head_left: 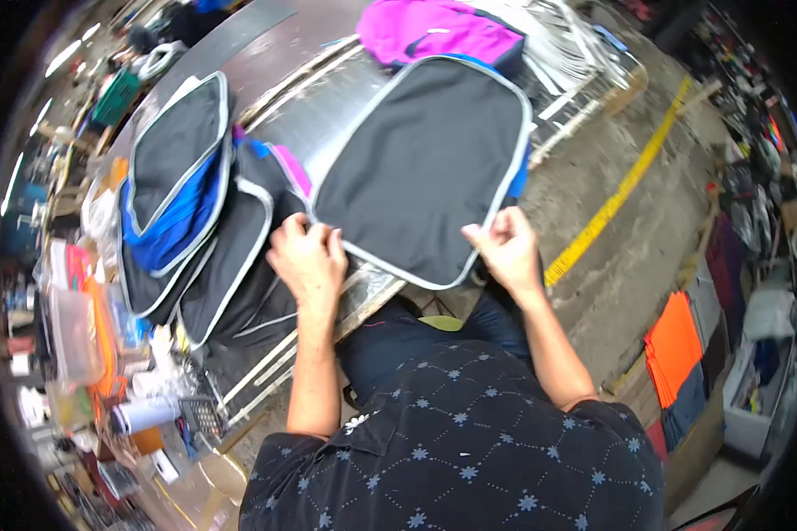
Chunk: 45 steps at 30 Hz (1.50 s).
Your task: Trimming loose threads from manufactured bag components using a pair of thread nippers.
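Note:
A black fabric bag panel (421, 168) with rounded corners and light grey edge binding lies in front of me, some blue cloth showing under its far and right edges. My left hand (310, 261) is closed in a pinch at the panel's left edge. On the other side my right hand (509, 257) pinches the bound edge near the lower right corner. Close to my left hand lies a pile of similar black and blue bag pieces (181, 208) with grey binding. Beyond the panel sits a magenta and dark bag piece (438, 34).
White strips (562, 40) are heaped at the far right of the metal-topped table (314, 97). A calculator (202, 416) and a pale cylinder (150, 414) lie at the left. A yellow line (624, 190) crosses the floor on the right, near orange cloth (676, 345).

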Each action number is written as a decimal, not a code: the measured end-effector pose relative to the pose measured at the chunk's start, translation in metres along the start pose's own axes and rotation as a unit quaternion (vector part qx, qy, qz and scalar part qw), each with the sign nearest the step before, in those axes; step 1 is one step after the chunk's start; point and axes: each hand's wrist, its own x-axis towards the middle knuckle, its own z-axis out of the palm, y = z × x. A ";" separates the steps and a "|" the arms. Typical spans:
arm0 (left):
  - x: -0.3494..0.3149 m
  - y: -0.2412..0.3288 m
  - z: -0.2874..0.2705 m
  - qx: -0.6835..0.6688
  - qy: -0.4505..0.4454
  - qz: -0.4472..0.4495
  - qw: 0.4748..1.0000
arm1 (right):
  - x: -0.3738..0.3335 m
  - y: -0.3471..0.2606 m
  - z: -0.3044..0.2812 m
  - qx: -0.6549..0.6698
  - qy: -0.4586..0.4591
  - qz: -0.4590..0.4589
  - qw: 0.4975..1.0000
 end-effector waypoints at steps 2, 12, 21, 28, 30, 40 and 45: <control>0.002 -0.003 -0.006 -0.002 0.001 -0.006 1.000 | -0.013 -0.013 0.019 -0.015 -0.015 0.010 1.000; 0.079 0.008 -0.054 -0.403 0.268 0.017 0.875 | -0.017 0.005 0.011 -0.004 -0.017 0.039 0.999; 0.130 0.020 0.062 -0.157 -0.038 0.004 0.987 | -0.017 0.017 -0.026 0.010 -0.004 0.036 0.999; 0.096 0.040 0.064 -0.571 -0.081 -0.064 0.815 | -0.011 0.035 -0.057 -0.030 0.070 -0.015 0.997; 0.058 0.052 0.041 -0.602 0.009 -0.087 0.793 | 0.005 -0.003 -0.066 -0.134 0.096 -0.158 0.973; -0.021 0.108 0.049 -0.726 0.008 -0.223 0.650 | 0.152 -0.151 -0.075 -0.342 0.197 -0.269 0.879; -0.032 0.104 0.099 -0.744 -0.078 -0.262 0.610 | 0.056 -0.102 -0.049 -0.172 0.018 -0.081 0.982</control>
